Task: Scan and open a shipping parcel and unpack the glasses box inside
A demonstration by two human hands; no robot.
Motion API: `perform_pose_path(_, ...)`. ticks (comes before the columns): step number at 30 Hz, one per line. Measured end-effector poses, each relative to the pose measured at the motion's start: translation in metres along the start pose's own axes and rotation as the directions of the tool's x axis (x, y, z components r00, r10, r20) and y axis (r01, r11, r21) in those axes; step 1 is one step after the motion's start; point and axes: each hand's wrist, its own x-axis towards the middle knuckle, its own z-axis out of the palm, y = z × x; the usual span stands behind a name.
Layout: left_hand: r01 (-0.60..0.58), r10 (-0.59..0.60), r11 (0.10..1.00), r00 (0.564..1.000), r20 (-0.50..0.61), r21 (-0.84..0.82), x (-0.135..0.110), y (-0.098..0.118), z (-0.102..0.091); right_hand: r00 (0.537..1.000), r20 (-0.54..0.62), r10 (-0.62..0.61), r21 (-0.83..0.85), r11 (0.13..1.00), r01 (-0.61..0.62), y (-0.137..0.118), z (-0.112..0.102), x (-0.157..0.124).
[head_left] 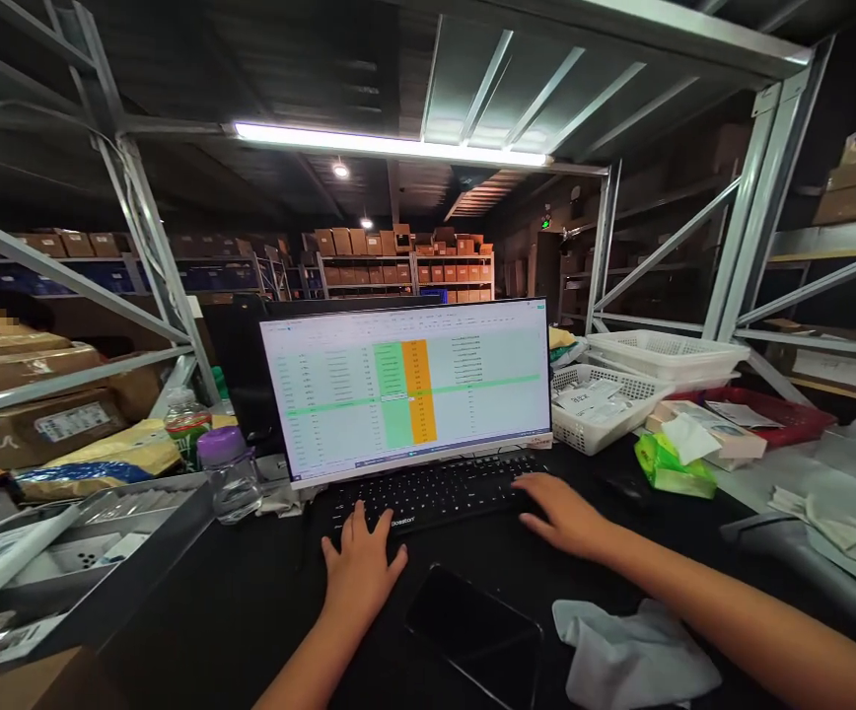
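A black keyboard [439, 493] lies in front of a monitor [413, 385] that displays a spreadsheet with green and orange columns. My left hand [363, 562] rests on the keyboard's left part, palm down with the fingers spread. Over at the keyboard's right end, my right hand [565, 515] has its fingers stretched out above the keys. Neither hand holds anything. A dark smartphone [476, 636] lies on the desk between my forearms, and a crumpled pale cloth or tissue [631, 656] is beside it. Right of my right hand sits a black mouse [629, 488].
Left of the monitor stand a purple-lidded clear jar [232, 478] and a plastic bottle [187, 424], near a grey compartment box [166, 542]. White baskets [598, 399], a green tissue pack [672, 465] and a red tray [790, 419] are on the right. A person is partly visible far left.
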Motion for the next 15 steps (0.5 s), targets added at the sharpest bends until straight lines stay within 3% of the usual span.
perform_pose_path(3, 0.003, -0.003, 1.0, 1.0, -0.003, -0.004, -0.001, 0.0, -0.002, 0.996, 0.074, -0.056, 0.044, 0.998, 0.053, -0.037, 0.023, 0.049)
perform_pose_path(7, 0.01, -0.009, 1.0, 1.0, 0.019, -0.024, -0.005, 0.001, -0.009, 0.998, 0.066, -0.014, 0.054, 0.998, 0.01, -0.056, 0.043, 0.092)
perform_pose_path(15, 0.024, -0.018, 0.997, 0.995, 0.096, -0.069, -0.005, 0.001, -0.02, 0.999, 0.042, -0.03, 0.03, 0.999, 0.028, -0.053, 0.05, 0.09)
